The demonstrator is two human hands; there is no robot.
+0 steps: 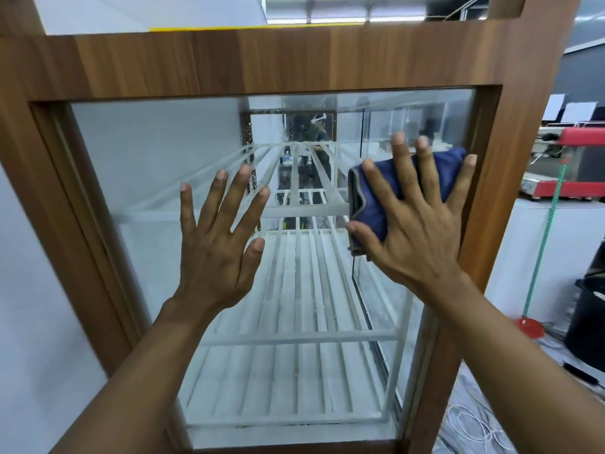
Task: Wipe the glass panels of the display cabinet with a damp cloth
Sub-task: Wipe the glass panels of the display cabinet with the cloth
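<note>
It looked like a café or shop space being fitted out. A wood-framed display cabinet (281,60) with white slatted shelves (294,322) stood near. At the far right a red coffee machine (579,165) sat on a white worktop (582,224). Loose cables (474,427) lay on the floor at the near right, near a green pole (542,247) on a red base.

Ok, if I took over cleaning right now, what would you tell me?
Left hand: open, fingers spread, seemingly flat on the glass panel near its middle, holding nothing.
Right hand: flat, pressing the folded blue cloth against the panel's upper right, by the wooden frame.
Done: cannot tell how much is wiped.
Left: droplets show near the top middle; wipe there, then the rest.
</note>
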